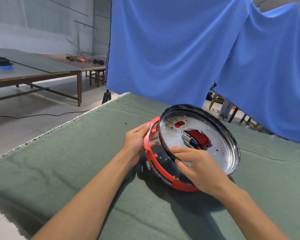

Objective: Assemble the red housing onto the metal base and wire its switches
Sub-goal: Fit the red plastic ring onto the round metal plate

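Your right hand [196, 168] pinches the near rim of the tilted metal base [220, 135]; your left hand [137, 141] grips the red housing [156, 168] just left of it, both over the green-covered worktop [76, 170]. Small screws [133, 122] lie beyond your left hand. Farther off, a blue curtain [180, 58] blocks the view behind.

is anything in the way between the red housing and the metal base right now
Nothing visible. The left hand grips the red housing and the right hand grips the metal base tilted against it; the screws lie aside.
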Tool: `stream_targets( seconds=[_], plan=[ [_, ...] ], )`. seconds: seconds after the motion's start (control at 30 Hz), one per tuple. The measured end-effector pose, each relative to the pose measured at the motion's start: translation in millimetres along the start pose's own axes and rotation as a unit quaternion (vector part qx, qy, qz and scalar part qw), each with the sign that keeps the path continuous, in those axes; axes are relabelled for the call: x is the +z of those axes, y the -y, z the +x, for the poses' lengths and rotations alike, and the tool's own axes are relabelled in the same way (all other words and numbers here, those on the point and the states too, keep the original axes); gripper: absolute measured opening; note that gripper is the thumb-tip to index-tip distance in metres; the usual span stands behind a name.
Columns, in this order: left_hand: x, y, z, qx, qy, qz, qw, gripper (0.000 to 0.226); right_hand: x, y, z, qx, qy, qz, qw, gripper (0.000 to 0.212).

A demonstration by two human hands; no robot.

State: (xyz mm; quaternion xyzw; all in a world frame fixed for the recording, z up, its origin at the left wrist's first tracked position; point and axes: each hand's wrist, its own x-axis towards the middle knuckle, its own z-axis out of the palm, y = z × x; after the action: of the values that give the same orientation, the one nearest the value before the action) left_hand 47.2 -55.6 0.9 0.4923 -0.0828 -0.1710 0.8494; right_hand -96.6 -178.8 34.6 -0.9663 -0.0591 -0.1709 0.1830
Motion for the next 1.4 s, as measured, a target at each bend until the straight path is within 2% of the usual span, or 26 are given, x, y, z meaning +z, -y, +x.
stream_targets(
  seconds=[0.1, 0.3, 0.47, 0.53, 0.63, 0.73, 0.8, 0.87, 1.17, 1.23, 1.3, 1.33, 1.4],
  plan=[
    [0, 0, 0, 0.001, -0.001, 0.002, 1.0, 0.029, -2, 5, 1, 0.016, -0.004, 0.038, 0.999, 0.025],
    [-6, 3, 7, -0.027, 0.003, -0.003, 1.0, 0.017, -34, 6, 8, 0.03, -0.071, 0.185, 0.98, 0.027],
    [-9, 5, 7, -0.03, -0.002, -0.01, 1.0, 0.011, -64, -1, 11, 0.118, -0.102, 0.299, 0.942, 0.021],
    [-9, 3, 6, -0.03, 0.0, -0.013, 0.999, 0.01, -72, -2, 11, 0.143, -0.105, 0.312, 0.933, 0.019],
    [-9, 2, 4, -0.03, -0.001, -0.009, 1.0, 0.01, -74, -1, 10, 0.142, -0.127, 0.288, 0.938, 0.017],
    [-7, 0, 2, -0.024, 0.014, -0.01, 1.0, 0.01, -49, 15, 10, 0.047, -0.102, 0.126, 0.986, 0.024],
    [-5, -1, 2, -0.014, 0.023, -0.014, 1.0, 0.01, -19, 24, 11, 0.003, -0.073, 0.039, 0.997, 0.021],
    [-4, 0, 0, -0.008, 0.014, -0.017, 1.0, 0.011, 3, 27, 15, 0.001, -0.076, -0.001, 0.997, 0.021],
    [-1, 3, 2, -0.008, -0.043, -0.011, 0.999, 0.013, 31, 38, 17, 0.0, -0.075, -0.105, 0.992, 0.025],
    [-3, 2, 2, -0.041, -0.028, -0.004, 0.999, 0.025, 34, 41, 17, -0.008, -0.072, -0.108, 0.992, 0.022],
    [-4, 0, 0, -0.078, 0.027, -0.012, 0.997, 0.041, 35, 42, 19, -0.005, -0.054, -0.094, 0.994, 0.023],
    [-3, 0, -1, -0.081, 0.057, -0.015, 0.995, 0.043, 35, 41, 21, 0.004, -0.04, -0.082, 0.996, 0.024],
    [-1, 4, 1, -0.07, 0.053, 0.048, 0.995, 0.034, 32, 39, 26, 0.022, -0.018, -0.055, 0.998, 0.025]
  ],
)
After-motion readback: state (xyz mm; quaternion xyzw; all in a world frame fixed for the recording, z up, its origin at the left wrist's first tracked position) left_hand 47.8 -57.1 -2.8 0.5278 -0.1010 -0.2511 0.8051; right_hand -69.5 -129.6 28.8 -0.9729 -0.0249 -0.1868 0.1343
